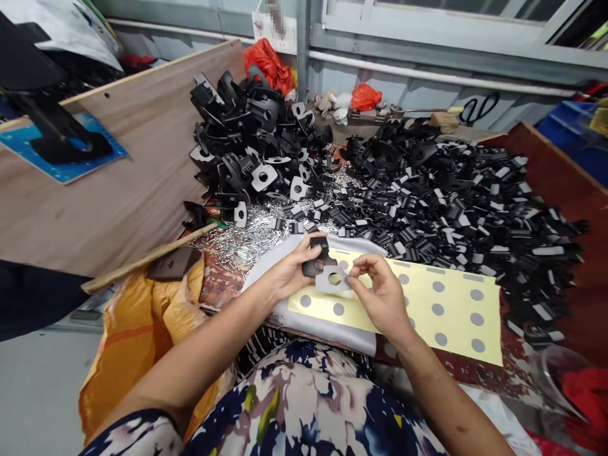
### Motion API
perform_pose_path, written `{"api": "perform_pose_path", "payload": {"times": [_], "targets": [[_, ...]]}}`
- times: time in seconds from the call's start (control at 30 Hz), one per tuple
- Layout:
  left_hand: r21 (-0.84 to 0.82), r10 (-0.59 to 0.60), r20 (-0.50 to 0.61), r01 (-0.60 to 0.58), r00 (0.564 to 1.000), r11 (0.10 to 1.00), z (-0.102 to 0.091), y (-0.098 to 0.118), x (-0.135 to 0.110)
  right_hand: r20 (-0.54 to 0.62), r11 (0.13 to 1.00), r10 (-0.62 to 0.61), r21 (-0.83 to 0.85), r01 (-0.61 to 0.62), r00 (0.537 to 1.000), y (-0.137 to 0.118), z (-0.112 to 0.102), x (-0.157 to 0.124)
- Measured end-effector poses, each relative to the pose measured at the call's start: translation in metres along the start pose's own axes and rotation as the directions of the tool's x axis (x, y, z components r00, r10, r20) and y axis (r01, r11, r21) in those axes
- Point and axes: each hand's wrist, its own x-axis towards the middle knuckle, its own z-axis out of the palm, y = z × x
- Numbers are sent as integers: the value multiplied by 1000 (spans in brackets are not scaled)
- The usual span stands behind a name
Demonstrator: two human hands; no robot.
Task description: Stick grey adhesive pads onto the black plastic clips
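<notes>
Near the middle of the frame, the left hand point(287, 277) has its thumb and fingers clamped on a black clip point(312, 268). Just right of it, the right hand point(387, 303) pinches the edge of a grey pad point(323, 283) with a round hole, thumb and forefinger together. The pad lies over the clip's lower right end; whether it touches the clip all along is hard to tell at this angle.

Beneath both hands, a yellow sheet point(458, 324) with grey dots stretches to the lower right, partly over a grey cloth point(351, 339). Loose pins point(259, 229) lie left of centre, below a heap of large clips point(232, 168) at upper centre. Small clips point(446, 209) spread across the right. A wooden board point(142, 145) stands at the left.
</notes>
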Motion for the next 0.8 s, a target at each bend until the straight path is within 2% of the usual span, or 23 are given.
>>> {"api": "perform_pose_path", "payload": {"times": [0.07,0.17,0.67,0.8], "targets": [[-77,-15,3,15,1000,997,8,-8,-12,-5,999,15,45,-15,1000,15,3,5],[-126,-29,-6,28,1000,992,15,-17,-19,-2,998,29,51,-29,1000,24,9,6],[-157,-22,3,22,1000,987,8,-24,-20,42,1000,-4,-16,4,999,22,17,5],[-79,-8,-6,8,1000,997,11,-26,-24,63,993,-54,-98,60,997,16,18,4]]}}
